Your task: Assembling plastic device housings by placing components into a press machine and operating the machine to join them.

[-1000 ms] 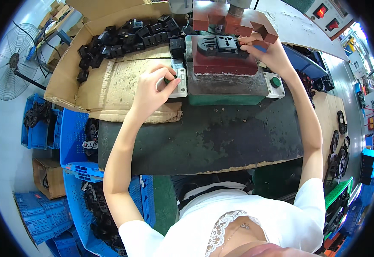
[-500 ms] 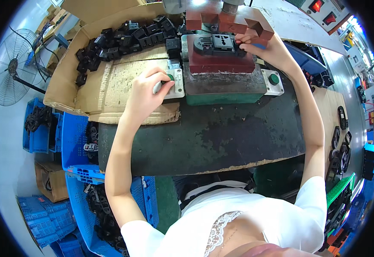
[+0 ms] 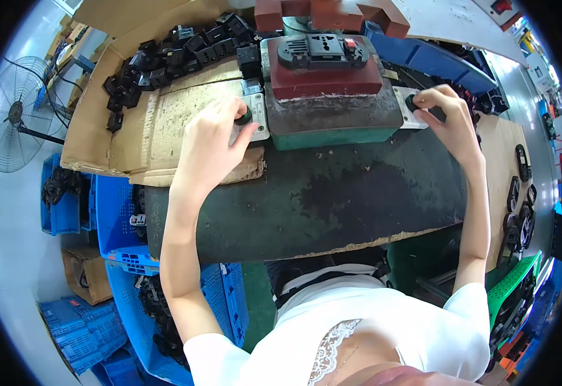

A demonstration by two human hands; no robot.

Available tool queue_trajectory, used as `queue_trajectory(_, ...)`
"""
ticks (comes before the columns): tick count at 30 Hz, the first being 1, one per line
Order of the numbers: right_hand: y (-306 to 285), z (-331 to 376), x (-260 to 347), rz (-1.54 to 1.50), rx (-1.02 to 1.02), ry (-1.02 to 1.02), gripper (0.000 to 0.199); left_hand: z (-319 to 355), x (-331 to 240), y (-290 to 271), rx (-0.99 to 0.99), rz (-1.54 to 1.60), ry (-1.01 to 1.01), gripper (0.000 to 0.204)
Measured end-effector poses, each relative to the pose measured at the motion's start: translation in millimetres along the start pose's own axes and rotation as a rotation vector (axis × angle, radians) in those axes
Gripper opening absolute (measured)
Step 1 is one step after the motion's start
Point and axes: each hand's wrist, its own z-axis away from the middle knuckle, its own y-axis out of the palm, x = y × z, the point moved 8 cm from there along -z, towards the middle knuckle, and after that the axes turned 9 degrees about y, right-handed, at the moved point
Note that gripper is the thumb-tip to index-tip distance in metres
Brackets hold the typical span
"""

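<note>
My left hand [image 3: 211, 136] is closed around a green push button [image 3: 245, 116] on a pale switch box, fingertips on its far side and thumb on the near side. My right hand [image 3: 447, 118] pinches the matching green push button [image 3: 412, 102] on the right switch box. Between them, a black socket housing [image 3: 301, 59] with a grey universal outlet and a small red part lies on the dark red block [image 3: 326, 83] of a press. Above and behind it hangs the press's red-brown upper tool [image 3: 337, 16], apart from the housing.
Left of the press, a cardboard box [image 3: 94, 122] holds many black socket modules [image 3: 184, 55]. A blue bin [image 3: 429, 61] stands behind the right button. Blue crates [image 3: 117, 215] with black parts sit at the left, and a fan [image 3: 16, 114] beyond. Black frames [image 3: 514, 193] lie on the right-hand board.
My right hand has left the housing on the press and come down to the right green button. My left hand stays at its button. The view has shifted slightly.
</note>
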Motion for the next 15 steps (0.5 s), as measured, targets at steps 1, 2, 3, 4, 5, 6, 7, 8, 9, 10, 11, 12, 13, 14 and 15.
queue_trajectory(1, -1.3, -2.6, 0.7, 0.008, 0.022, 0.003, 0.026, -1.4, -0.4, -0.6, 0.005, -0.005, 0.001, 0.018)
queue_trajectory(2, -2.8, -3.2, -1.6, -0.013, 0.023, 0.012, 0.026, -3.3, -2.4, 0.8, 0.023, -0.009, 0.005, 0.018)
queue_trajectory(3, -1.9, -4.3, -3.6, -0.003, 0.025, 0.004, 0.027, -2.7, -2.5, -0.6, 0.001, 0.003, -0.005, 0.018)
queue_trajectory(4, -1.7, -4.7, -5.3, 0.007, 0.025, -0.003, 0.027, -2.1, -2.1, -2.5, -0.020, 0.014, -0.013, 0.019)
queue_trajectory(5, -2.2, -4.7, -2.1, 0.034, 0.025, -0.009, 0.026, -1.6, -1.7, -2.3, -0.004, 0.010, -0.010, 0.019)
queue_trajectory(6, -2.1, -5.4, -3.6, 0.027, 0.023, -0.001, 0.026, -2.3, -1.1, -2.1, -0.012, 0.024, -0.011, 0.020)
queue_trajectory(7, -0.2, -6.2, -4.8, 0.049, 0.038, -0.004, 0.025, -2.9, -0.8, -2.2, -0.020, 0.037, -0.011, 0.020)
queue_trajectory(8, 1.0, -6.9, -5.2, 0.071, 0.051, -0.008, 0.024, -3.4, -1.4, -1.5, -0.013, 0.036, -0.006, 0.020)
queue_trajectory(9, 0.6, -7.9, -3.3, 0.042, 0.061, -0.020, 0.023, -3.4, -1.9, -1.2, -0.013, 0.034, -0.006, 0.020)
queue_trajectory(10, 0.6, -7.8, -3.7, 0.039, 0.057, -0.017, 0.023, -3.5, -2.3, -1.1, -0.014, 0.031, -0.006, 0.019)
queue_trajectory(11, 0.7, -7.6, -3.9, 0.028, 0.057, -0.019, 0.022, -3.8, -2.8, -1.1, -0.012, 0.029, -0.002, 0.019)
queue_trajectory(12, 0.5, -6.6, -3.4, 0.019, 0.056, -0.020, 0.022, -3.6, -2.7, -0.7, -0.008, 0.023, -0.001, 0.019)
queue_trajectory(13, -0.3, -6.1, -2.8, 0.019, 0.051, -0.017, 0.022, -3.5, -2.7, -0.1, -0.004, 0.017, -0.001, 0.019)
queue_trajectory(14, -1.3, -5.8, -2.0, 0.032, 0.045, -0.016, 0.022, -3.5, -3.3, 0.4, -0.005, 0.017, 0.006, 0.019)
queue_trajectory(15, -2.7, -4.9, -1.3, 0.045, 0.040, -0.015, 0.021, -3.1, -4.2, -0.4, -0.023, 0.026, 0.016, 0.019)
